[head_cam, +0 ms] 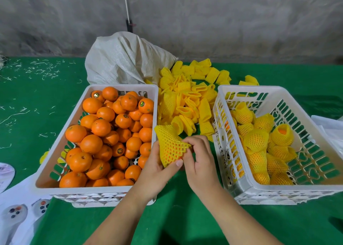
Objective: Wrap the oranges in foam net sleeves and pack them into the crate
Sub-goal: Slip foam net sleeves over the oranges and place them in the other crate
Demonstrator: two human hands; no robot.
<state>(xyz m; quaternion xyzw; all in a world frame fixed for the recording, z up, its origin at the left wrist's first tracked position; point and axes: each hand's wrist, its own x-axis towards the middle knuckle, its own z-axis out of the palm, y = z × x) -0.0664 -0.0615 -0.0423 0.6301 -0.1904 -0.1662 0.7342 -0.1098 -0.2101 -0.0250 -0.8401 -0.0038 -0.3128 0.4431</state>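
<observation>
Between the two crates, my left hand (157, 168) grips an orange half covered by a yellow foam net sleeve (169, 146); orange skin shows through the mesh. My right hand (199, 159) pinches the sleeve's right edge. The left white crate (61, 146) is heaped with bare oranges (111, 135). The right white crate (315, 103) holds several oranges wrapped in yellow sleeves (259, 144), piled toward its left and near side. A loose pile of empty sleeves (187, 98) lies on the green table behind my hands.
A crumpled white woven sack (126, 59) sits behind the left crate. White printed sheets (16, 213) lie at the table's near left corner, and white plastic (328, 129) lies right of the right crate. Small white shreds litter the green cover (33, 96) at the left.
</observation>
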